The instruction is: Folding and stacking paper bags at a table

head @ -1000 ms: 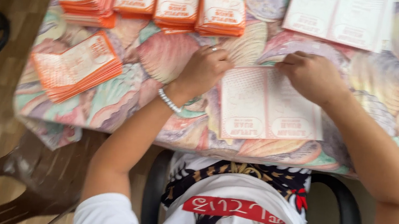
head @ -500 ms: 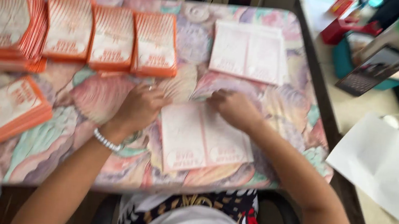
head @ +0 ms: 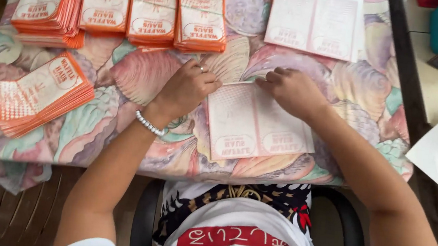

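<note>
A flat white paper sheet with faint pink print (head: 254, 124) lies on the shell-patterned tablecloth (head: 120, 129) in front of me. My left hand (head: 187, 88), with a bead bracelet on the wrist and a ring, pinches the sheet's upper left corner. My right hand (head: 293, 91) presses its fingertips on the sheet's top edge near the middle. A second flat sheet of the same kind (head: 316, 20) lies farther back on the right.
Several stacks of folded orange-and-white paper bags (head: 123, 4) line the far left of the table; another stack (head: 35, 93) sits at the near left. A dark chair (head: 347, 245) is under me. A brown plastic chair (head: 3, 214) stands lower left.
The view has shifted and come closer. Both hands stay at the top edge of the sheet; the left hand now grips its corner.
</note>
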